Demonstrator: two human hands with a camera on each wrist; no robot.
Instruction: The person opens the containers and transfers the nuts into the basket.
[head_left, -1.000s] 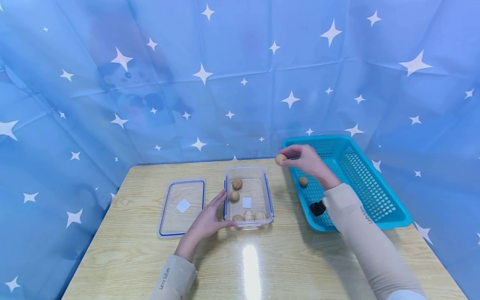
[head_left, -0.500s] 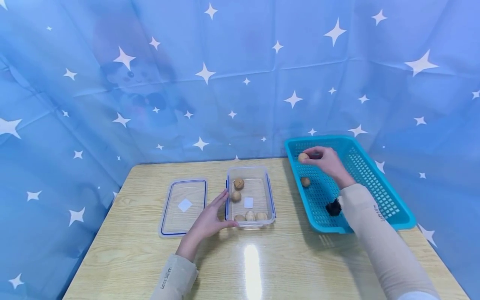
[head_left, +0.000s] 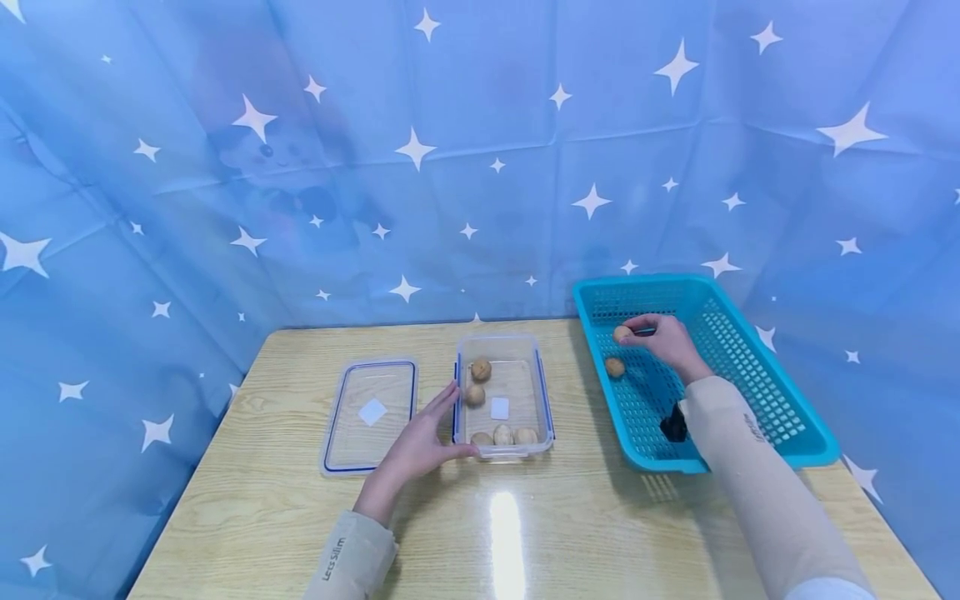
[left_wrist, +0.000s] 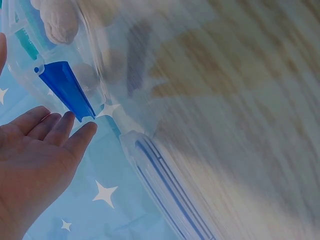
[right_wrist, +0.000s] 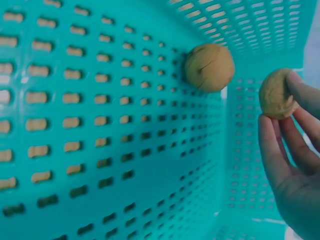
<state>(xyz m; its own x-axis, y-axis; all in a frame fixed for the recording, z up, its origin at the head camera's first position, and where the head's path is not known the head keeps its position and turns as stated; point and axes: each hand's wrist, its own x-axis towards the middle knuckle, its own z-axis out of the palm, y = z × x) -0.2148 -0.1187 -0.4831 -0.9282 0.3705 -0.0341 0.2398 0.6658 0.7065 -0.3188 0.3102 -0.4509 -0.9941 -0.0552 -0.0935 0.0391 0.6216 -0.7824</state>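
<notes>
The right hand (head_left: 663, 340) has its fingers (right_wrist: 280, 150) curled round a small round brown walnut (head_left: 622, 333), pinched at the tips, w/ the thumb on the other side. The nut is up off the floor of the teal plastic basket w/ holes (head_left: 750, 375), in the far left part of it. In the right wrist view the held walnut (right_wrist: 276, 94) shows at 3 o'clock. A second brown walnut (head_left: 615, 367) lies on the basket floor just beside it, at about 7 o'clock from the held one, not touching it. A small black thing (head_left: 673, 425) lies near the front of the basket, next to the sleeve; can't tell what it is.

The left hand (head_left: 420, 446) is flat, fingers (left_wrist: 65, 130) straight & close together. The tips touch the left wall of the clear plastic box w/ blue clips (head_left: 542, 392), & the thumb lies along its front left corner. Five more walnuts sit in the box: two (head_left: 481, 369) near the left wall, three (head_left: 503, 435) in a row at the front. A little white square (head_left: 499, 408) is on the box floor.

At 9 o'clock from the box, just beside it, lies the clear flat lid w/ a blue rim (head_left: 369, 414). All of it sits on the light wood table (head_left: 262, 500). Behind is a blue cloth w/ white stars (head_left: 300, 167).
</notes>
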